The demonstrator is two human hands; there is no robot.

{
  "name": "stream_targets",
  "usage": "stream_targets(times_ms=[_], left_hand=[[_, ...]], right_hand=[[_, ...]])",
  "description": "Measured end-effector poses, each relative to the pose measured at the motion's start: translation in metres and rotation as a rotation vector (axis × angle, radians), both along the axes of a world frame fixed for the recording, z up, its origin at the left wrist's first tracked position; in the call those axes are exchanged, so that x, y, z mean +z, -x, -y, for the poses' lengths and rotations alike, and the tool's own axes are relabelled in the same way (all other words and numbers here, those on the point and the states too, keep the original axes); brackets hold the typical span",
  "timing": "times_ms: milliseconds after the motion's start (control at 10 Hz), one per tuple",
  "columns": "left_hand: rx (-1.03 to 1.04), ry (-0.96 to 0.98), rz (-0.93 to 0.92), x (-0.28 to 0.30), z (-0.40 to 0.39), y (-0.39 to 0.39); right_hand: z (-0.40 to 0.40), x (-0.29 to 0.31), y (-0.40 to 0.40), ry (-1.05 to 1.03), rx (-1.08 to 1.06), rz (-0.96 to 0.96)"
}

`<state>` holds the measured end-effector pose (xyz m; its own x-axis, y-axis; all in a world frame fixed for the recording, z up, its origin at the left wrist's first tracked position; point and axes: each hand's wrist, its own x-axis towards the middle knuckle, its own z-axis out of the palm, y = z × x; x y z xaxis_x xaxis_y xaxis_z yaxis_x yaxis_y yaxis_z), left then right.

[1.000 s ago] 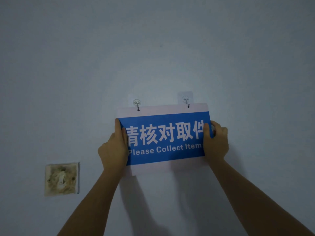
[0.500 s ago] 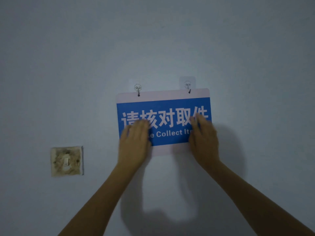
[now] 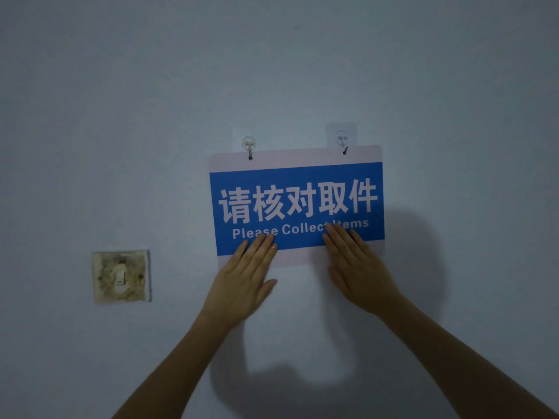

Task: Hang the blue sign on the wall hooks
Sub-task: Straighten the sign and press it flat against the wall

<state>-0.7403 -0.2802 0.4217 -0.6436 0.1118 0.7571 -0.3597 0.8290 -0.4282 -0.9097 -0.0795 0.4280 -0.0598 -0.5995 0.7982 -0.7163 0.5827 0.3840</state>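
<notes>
The blue sign (image 3: 298, 189) with white Chinese letters and "Please Collect Items" hangs flat on the wall. Its two top holes sit on the left hook (image 3: 249, 145) and the right hook (image 3: 342, 140), both clear adhesive ones. My left hand (image 3: 245, 276) lies flat with fingers straight, its fingertips over the sign's lower left edge. My right hand (image 3: 358, 264) is flat too, fingertips over the lower middle of the sign, covering part of the English line. Neither hand grips anything.
A dirty, stained light switch (image 3: 121, 276) is set in the wall to the lower left of the sign. The pale blue-grey wall (image 3: 302, 71) fills the whole view. My hands' shadow falls on the wall below and right of the sign.
My hands let go of the sign's sides, went flat on its face, then slid down to its lower edge. The sign stays on both hooks. The view has shifted slightly.
</notes>
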Motion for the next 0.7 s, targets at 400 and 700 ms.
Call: stream_targets(times_ms=[400,700], left_hand=[[0.023,0.151,-0.096,-0.019,0.043,-0.035],[0.008,0.152,-0.125,-0.029,0.05,-0.049]], right_hand=[[-0.034,-0.009,0.019,-0.046,-0.068,-0.066],[-0.063,-0.034,0.034,-0.029,-0.07,-0.019]])
